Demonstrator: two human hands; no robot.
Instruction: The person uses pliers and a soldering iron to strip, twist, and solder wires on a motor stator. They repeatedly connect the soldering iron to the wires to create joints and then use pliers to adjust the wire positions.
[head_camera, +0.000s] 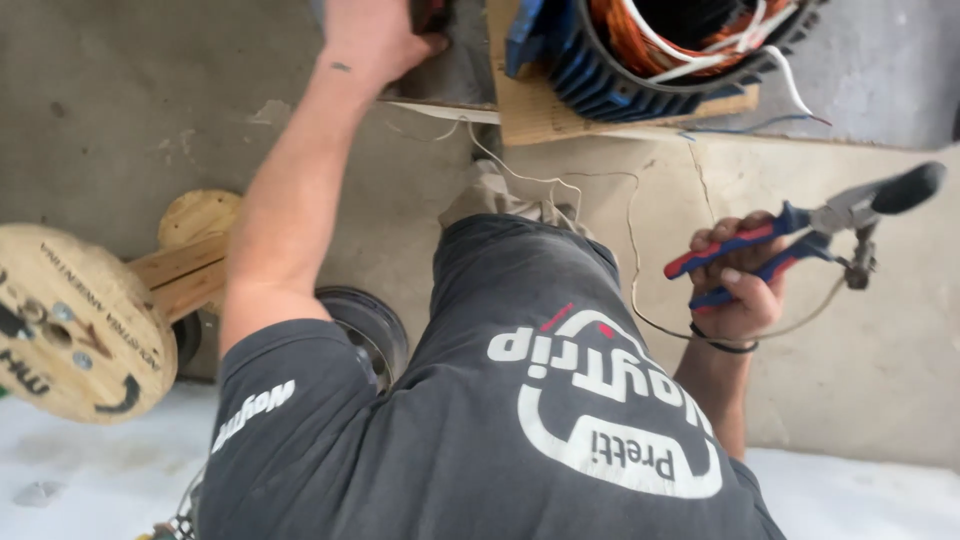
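Grey concrete floor (860, 380) fills the view, rough and stained, with a pale, whitish strip along the lower edge. Nearest the camera is the person's dark grey printed T-shirt (480, 400).

Right hand (738, 285): fingers curled shut around the pliers (790, 240), held at the right side of the body above the floor. The pliers have red-and-blue handles and grey metal jaws pointing right; the jaw tip is blurred. A thin wire (632, 260) runs from the hand area up toward the motor.

Left side: a wooden cable spool (70, 320) lies on the floor beside a dark round wheel (375, 330), partly hidden by the shirt.

Left hand (372, 40): extended far forward, fingers pressed against a dark object at the upper edge; the object is cut off and cannot be identified.

Farthest: a blue-finned motor stator (640, 50) with orange copper windings and white lacing rests on a wooden board (530, 115). Its upper part is cut off.
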